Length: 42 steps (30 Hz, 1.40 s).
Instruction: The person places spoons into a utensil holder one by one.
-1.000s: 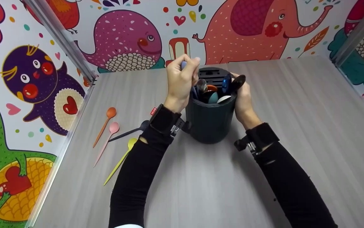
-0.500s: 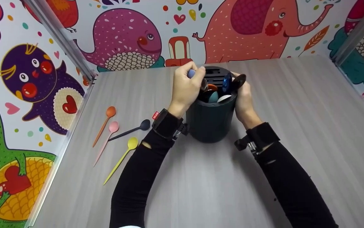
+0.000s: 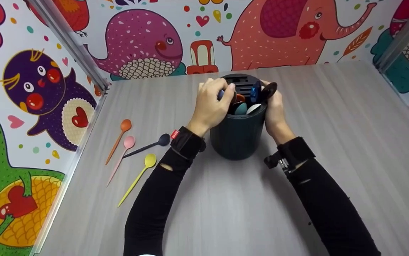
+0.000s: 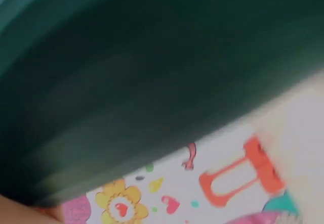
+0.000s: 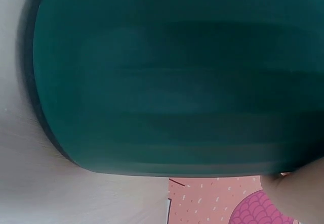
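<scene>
A dark green utensil holder (image 3: 238,138) stands on the table, packed with spoons and other utensils. My left hand (image 3: 211,105) is at its left rim, fingers curled around a blue-purple utensil (image 3: 221,94); most of that utensil is hidden by the hand. My right hand (image 3: 275,115) grips the holder's right side, its fingers out of sight behind it. Near that hand, a dark brown spoon (image 3: 270,90) and a shiny blue utensil (image 3: 254,92) stick up. A teal one (image 3: 240,108) and a white one (image 3: 253,108) sit at the front. The holder's wall (image 4: 152,72) fills much of both wrist views.
To the left on the table (image 3: 226,213) lie an orange spoon (image 3: 126,125), a pink spoon (image 3: 129,142), a dark navy spoon (image 3: 163,139) and a yellow spoon (image 3: 150,160). Cartoon-printed walls stand behind and at the left, joined by a metal corner post (image 3: 80,46).
My left hand has moved down and slightly right, bringing the blue-purple utensil lower into the holder. My right hand has stayed on the holder's side.
</scene>
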Motion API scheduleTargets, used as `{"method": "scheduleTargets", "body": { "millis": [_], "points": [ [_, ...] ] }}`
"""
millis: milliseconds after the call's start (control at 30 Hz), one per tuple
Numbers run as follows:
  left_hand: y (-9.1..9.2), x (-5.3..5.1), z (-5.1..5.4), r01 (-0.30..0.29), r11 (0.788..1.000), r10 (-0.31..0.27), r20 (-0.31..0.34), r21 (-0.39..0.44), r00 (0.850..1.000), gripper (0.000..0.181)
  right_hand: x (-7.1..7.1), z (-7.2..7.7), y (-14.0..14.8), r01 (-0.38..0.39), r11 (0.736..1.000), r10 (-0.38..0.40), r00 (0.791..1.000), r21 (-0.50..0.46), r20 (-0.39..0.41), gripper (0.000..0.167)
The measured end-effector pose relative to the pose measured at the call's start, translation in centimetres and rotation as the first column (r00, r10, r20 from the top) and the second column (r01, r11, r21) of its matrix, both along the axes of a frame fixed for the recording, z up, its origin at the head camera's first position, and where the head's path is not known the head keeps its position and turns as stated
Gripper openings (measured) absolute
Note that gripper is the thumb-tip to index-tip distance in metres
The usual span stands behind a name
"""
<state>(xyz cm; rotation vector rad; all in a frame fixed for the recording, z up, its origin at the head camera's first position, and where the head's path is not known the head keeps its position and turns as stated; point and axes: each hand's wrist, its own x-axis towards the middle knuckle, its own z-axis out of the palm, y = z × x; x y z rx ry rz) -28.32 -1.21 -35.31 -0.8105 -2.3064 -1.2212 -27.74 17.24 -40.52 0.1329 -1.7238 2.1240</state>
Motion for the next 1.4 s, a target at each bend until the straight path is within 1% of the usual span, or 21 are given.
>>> {"method": "scheduleTargets", "body": {
  "millis": [67, 133, 200, 267, 400, 567, 733, 900, 1033, 1167, 1233, 1267, 1400],
  "points": [
    [-0.1, 0.0, 0.0, 0.011, 0.997, -0.013, -0.032, -0.074, 0.999, 0.033, 0.0, 0.0, 0.0, 0.000, 1.000, 0.000, 1.000, 0.001, -0.003, 0.053],
    [-0.1, 0.1, -0.1, 0.004, 0.992, -0.010, -0.050, -0.129, 0.999, 0.034, 0.0, 0.0, 0.0, -0.001, 1.000, 0.001, 1.000, -0.001, -0.003, 0.051],
    [-0.1, 0.2, -0.2, -0.009, 0.988, -0.001, -0.059, -0.154, 0.998, 0.034, 0.0, 0.0, 0.0, 0.000, 1.000, 0.000, 1.000, 0.000, -0.001, 0.049],
    [-0.1, 0.2, -0.2, -0.020, 0.987, 0.009, -0.065, -0.161, 0.998, 0.034, 0.0, 0.0, -0.1, 0.004, 1.000, -0.004, 1.000, -0.006, 0.000, 0.047],
    [-0.1, 0.2, -0.3, -0.023, 0.991, 0.014, -0.066, -0.135, 0.998, 0.033, 0.0, 0.0, -0.1, 0.006, 1.000, -0.006, 1.000, -0.021, -0.004, 0.045],
    [-0.3, 0.3, -0.4, -0.014, 0.997, 0.008, -0.074, -0.072, 0.997, 0.034, 0.1, 0.0, -0.1, -0.010, 1.000, 0.009, 1.000, -0.015, -0.020, 0.051],
    [-0.8, 0.5, -0.5, 0.031, 1.000, -0.031, -0.079, -0.003, 0.996, 0.034, 0.0, 0.0, 0.0, -0.004, 1.000, 0.004, 0.999, -0.015, -0.037, 0.049],
    [-1.8, 0.6, -0.7, 0.070, 0.996, -0.065, -0.100, 0.049, 0.993, 0.032, -0.1, -0.1, 0.0, -0.004, 1.000, 0.004, 0.999, -0.010, -0.035, 0.049],
    [-3.0, 0.5, -0.9, 0.066, 0.997, -0.061, -0.097, 0.049, 0.993, 0.033, 0.0, -0.1, 0.0, -0.008, 1.000, 0.008, 1.000, -0.008, -0.029, 0.050],
    [-4.6, 0.5, -1.2, 0.032, 0.999, -0.030, -0.066, 0.029, 0.997, 0.037, 0.0, 0.0, -0.1, -0.010, 1.000, 0.010, 1.000, -0.005, -0.028, 0.045],
    [-5.4, 0.4, -1.4, 0.013, 1.000, -0.012, -0.053, 0.010, 0.999, 0.040, -0.1, -0.1, 0.0, -0.013, 1.000, 0.013, 0.999, -0.005, -0.031, 0.048],
    [-5.7, 0.4, -1.5, 0.003, 1.000, -0.003, -0.046, -0.003, 0.999, 0.040, -0.1, -0.2, 0.0, -0.015, 1.000, 0.015, 0.999, -0.005, -0.034, 0.053],
    [-7.2, 0.5, -2.1, -0.034, 0.997, 0.032, -0.018, -0.067, 0.999, 0.045, -0.1, -0.4, 0.2, -0.025, 1.000, 0.024, 0.999, -0.005, -0.048, 0.082]
  ]
}}
